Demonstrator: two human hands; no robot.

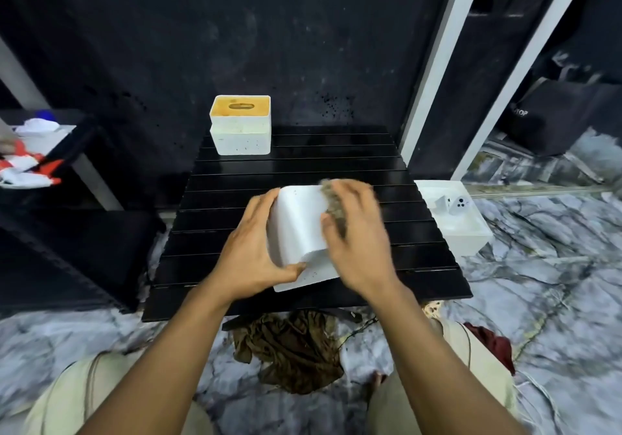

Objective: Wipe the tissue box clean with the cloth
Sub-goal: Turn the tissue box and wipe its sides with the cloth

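A white tissue box (pixel 299 222) lies tipped on the black slatted table (pixel 420 232), its plain underside facing up. My left hand (pixel 252 249) grips its left side, thumb against the near face. My right hand (pixel 356 232) is blurred and presses a small brownish-grey cloth (pixel 333 199) onto the box's right side; the cloth mostly hides under my fingers. A second white tissue box (pixel 241 125) with a wooden lid stands upright at the table's far left corner.
A crumpled brown cloth (pixel 292 354) lies on the marble floor below the table's near edge. To the right of the table a white container (pixel 471 232) holds small white items. A dark shelf (pixel 77 138) with clutter stands at left.
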